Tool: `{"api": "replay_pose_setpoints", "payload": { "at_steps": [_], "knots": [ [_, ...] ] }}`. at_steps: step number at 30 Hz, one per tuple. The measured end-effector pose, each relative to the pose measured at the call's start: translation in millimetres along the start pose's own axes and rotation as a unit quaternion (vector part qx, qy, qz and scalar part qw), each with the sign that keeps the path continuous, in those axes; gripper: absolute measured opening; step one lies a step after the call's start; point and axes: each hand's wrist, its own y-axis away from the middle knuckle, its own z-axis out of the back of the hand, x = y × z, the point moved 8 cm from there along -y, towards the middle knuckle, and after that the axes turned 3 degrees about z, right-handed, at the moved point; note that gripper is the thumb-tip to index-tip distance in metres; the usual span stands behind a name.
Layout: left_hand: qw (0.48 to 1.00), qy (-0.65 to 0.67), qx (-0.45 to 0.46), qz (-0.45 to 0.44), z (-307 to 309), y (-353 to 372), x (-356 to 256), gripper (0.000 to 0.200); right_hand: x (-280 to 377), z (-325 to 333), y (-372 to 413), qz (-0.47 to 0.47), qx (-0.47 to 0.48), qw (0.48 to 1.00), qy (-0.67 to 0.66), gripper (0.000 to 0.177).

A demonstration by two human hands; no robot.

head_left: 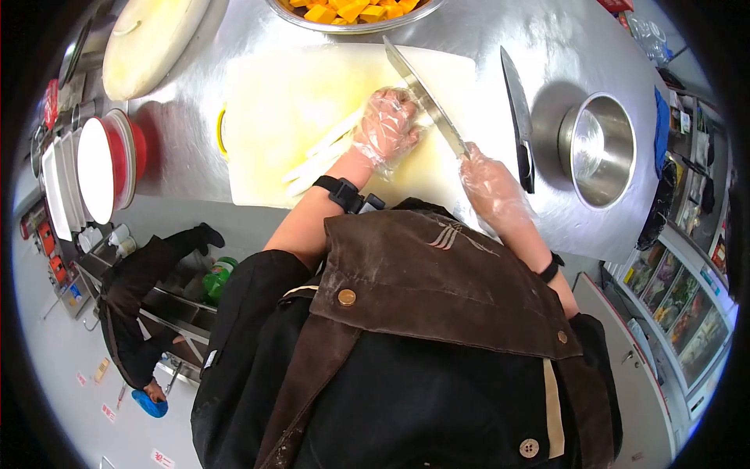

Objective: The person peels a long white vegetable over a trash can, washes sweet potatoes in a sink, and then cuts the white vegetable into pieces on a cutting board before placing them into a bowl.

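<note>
In the head view my right hand [494, 190], in a clear plastic glove, is closed round the handle of a kitchen knife [426, 95]. Its long blade slants up and left across the white cutting board [266, 86]. My left hand [386, 129], gloved too, is curled with bent fingers over long pale vegetable strips [316, 162] on the board, just left of the blade. The strips' far ends are hidden under the glove, and their exact kind cannot be made out.
A second knife [517, 113] and a steel pot [600, 148] lie to the right. Beyond the board stands a bowl of orange chunks [355, 14]. Left are a round pale board [148, 43] and red and white bowls [109, 168]. A person [137, 313] in a blue cap is behind.
</note>
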Motion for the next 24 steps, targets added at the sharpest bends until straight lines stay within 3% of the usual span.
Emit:
{"api": "replay_pose_setpoints", "payload": {
  "at_steps": [2,4,6,7,10,16,20,22,24],
  "knots": [
    [1.0,0.0,-0.009,0.004,-2,0,1,0.036,-1,-11,-17,0.046,-0.018,0.999,0.016,0.035],
    [1.0,-0.004,-0.02,0.012,-2,-2,5,0.036,1,-14,-30,-0.016,-0.024,1.0,-0.005,0.035],
    [0.999,0.029,-0.044,-0.01,3,3,3,0.038,-4,-21,-30,-0.015,-0.016,1.0,0.02,0.035],
    [0.995,0.055,-0.075,-0.016,10,5,3,0.04,-5,-16,-24,0.017,-0.047,0.998,-0.038,0.034],
    [0.99,0.07,-0.117,0.022,25,16,8,0.04,1,10,-11,-0.011,-0.062,0.998,-0.007,0.032],
    [0.993,0.047,-0.077,0.081,14,15,13,0.038,29,34,2,0.023,-0.087,0.995,0.036,0.032],
    [0.993,0.056,-0.07,0.074,14,13,13,0.038,28,29,0,0.006,-0.056,0.998,0.037,0.032],
    [0.988,0.083,-0.122,0.051,20,14,10,0.032,30,31,3,0.012,-0.058,0.997,0.053,0.032],
    [0.991,0.072,-0.088,0.065,18,14,11,0.035,33,34,5,-0.009,-0.033,0.998,0.047,0.035]
  ]
}}
